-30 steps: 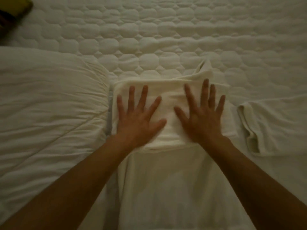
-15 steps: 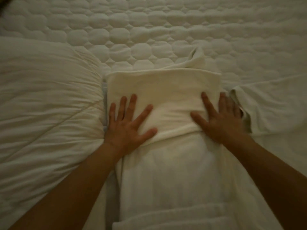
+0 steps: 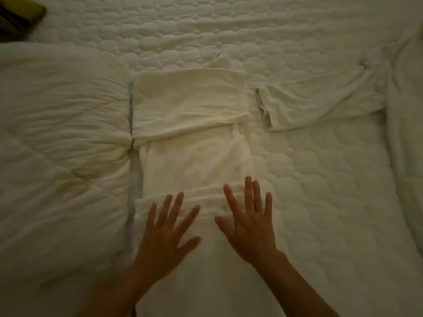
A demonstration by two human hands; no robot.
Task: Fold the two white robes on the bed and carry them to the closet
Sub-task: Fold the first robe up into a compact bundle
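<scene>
The folding of the first robe is partway done: it lies in the middle of the bed as a long narrow strip, with its far end turned over into a thick flat panel and a lower band of cloth crossing its near end. Both hands are spread wide and flat, holding nothing. The left hand and the right hand sit side by side over that near band, though slight blur leaves it unclear whether they press the cloth or hover just above it. The next move probably calls for taking the near end by both corners and bringing it up onto the far panel, keeping the edges square so the bundle does not slip open. The second robe lies unfolded just to the right, one sleeve end reaching close to the first, and should be kept from being caught in the fold. A bulky duvet crowds the strip's left edge, leaving little room there. A dark cushion sits in the far left corner, well apart.
</scene>
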